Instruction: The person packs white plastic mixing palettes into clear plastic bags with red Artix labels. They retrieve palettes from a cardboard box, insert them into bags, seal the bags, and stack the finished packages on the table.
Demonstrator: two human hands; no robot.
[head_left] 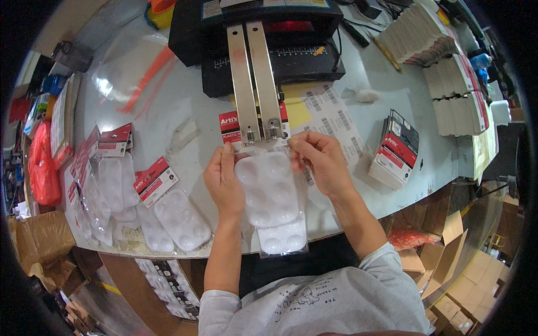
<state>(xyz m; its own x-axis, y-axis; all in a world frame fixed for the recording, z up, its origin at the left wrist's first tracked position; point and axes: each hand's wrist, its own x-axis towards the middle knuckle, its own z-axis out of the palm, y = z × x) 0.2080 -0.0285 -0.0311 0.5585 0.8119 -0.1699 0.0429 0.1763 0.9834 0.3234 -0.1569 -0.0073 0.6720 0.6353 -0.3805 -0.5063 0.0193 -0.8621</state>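
A red-and-white header card [228, 124] lies under the two metal arms of a black bench stapler-like machine [188, 33]. Below the card hang white plastic paint palettes [268, 193] in a clear bag, one overlapping the other and reaching past the table's near edge. My left hand [225, 182] pinches the lower left corner of the card, thumb on top. At the opposite corner my right hand [322, 162] is closed with thumb and forefinger together on the card's edge. The heads of the metal arms [262, 134] sit over the card between my hands.
Bagged palettes with header cards [182, 218] lie to the left. A stack of folded cards [397, 151] stands at right, near a barcode label sheet [336, 120]. Tall card bundles [454, 78] fill the far right. Open cardboard boxes [445, 252] stand below the table.
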